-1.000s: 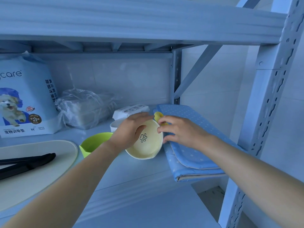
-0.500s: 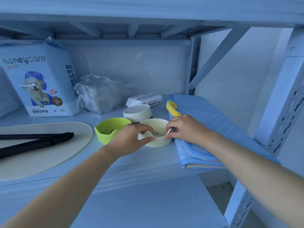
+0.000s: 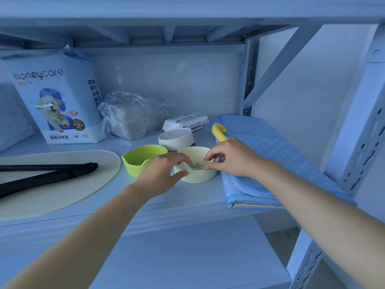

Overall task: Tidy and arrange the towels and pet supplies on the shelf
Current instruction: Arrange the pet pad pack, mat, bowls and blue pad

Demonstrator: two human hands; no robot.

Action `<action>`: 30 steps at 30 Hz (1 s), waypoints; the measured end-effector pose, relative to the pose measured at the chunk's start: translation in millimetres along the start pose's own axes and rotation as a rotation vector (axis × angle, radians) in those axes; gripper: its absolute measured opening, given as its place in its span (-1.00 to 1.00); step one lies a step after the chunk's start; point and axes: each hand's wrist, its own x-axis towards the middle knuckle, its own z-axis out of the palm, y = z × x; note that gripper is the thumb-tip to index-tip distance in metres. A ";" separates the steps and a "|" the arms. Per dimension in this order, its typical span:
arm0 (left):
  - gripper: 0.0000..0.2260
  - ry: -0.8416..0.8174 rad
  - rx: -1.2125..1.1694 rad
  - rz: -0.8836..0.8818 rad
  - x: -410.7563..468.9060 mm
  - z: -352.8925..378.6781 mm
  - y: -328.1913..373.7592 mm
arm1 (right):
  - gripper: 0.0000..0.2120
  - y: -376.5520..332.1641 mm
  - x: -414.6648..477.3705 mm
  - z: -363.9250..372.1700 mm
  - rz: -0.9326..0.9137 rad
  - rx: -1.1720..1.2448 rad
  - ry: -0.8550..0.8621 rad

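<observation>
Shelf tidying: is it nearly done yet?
Partly. The honeycare bag stands at the back and the blue mat lies folded. The left hand and right hand hold the cream bowl by its rim. The green bowl, white bowl and black tongs probably need sorting next.

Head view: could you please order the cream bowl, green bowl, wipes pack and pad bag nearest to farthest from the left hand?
1. cream bowl: gripped by the left hand.
2. green bowl: just left.
3. wipes pack: behind, rightward.
4. pad bag: far back left.
</observation>
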 end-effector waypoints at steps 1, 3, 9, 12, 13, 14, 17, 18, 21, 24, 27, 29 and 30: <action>-0.77 0.018 -0.012 0.014 1.7 -1.3 -2.5 | -0.79 -0.5 2.7 -1.3 0.000 0.027 0.012; -0.74 0.047 -0.030 0.033 6.6 -6.9 -8.2 | -0.80 -2.0 10.3 -3.7 -0.009 0.043 0.020; -0.61 0.005 -0.042 0.069 26.8 -27.3 -28.2 | -0.83 -8.4 42.6 -5.6 -0.065 -0.039 0.050; -0.69 0.038 -0.042 0.065 42.6 -33.2 -43.9 | -0.81 -8.6 61.8 -2.3 -0.057 -0.077 0.047; -0.76 0.044 -0.037 0.060 48.7 -35.0 -50.2 | -0.81 -8.3 68.5 -1.6 -0.051 -0.087 0.042; -0.81 0.043 -0.024 0.060 54.7 -36.7 -56.4 | -0.80 -7.8 74.9 -1.2 -0.043 -0.101 0.034; -0.84 -0.018 0.035 0.058 71.8 -38.5 -75.4 | -0.79 -4.9 93.6 -0.2 -0.034 -0.149 0.014; -0.85 -0.039 0.053 0.057 77.3 -38.3 -81.2 | -0.79 -3.4 98.6 0.2 -0.032 -0.167 0.007; -0.84 -0.089 0.093 0.058 93.5 -34.9 -93.9 | -0.76 5.0 111.9 3.7 -0.027 -0.247 -0.016; -0.80 -0.172 0.126 0.037 107.6 -28.1 -106.3 | -0.72 13.2 123.4 9.1 -0.003 -0.316 -0.058; -0.73 -0.288 0.124 0.001 117.7 -20.8 -119.1 | -0.62 18.3 132.0 16.3 0.001 -0.408 -0.140; -0.68 -0.350 0.098 -0.026 120.2 -16.5 -124.3 | -0.54 20.8 135.7 21.2 -0.010 -0.458 -0.188; -0.67 -0.363 0.093 -0.031 120.3 -14.5 -126.1 | -0.51 21.1 136.9 23.5 -0.009 -0.473 -0.204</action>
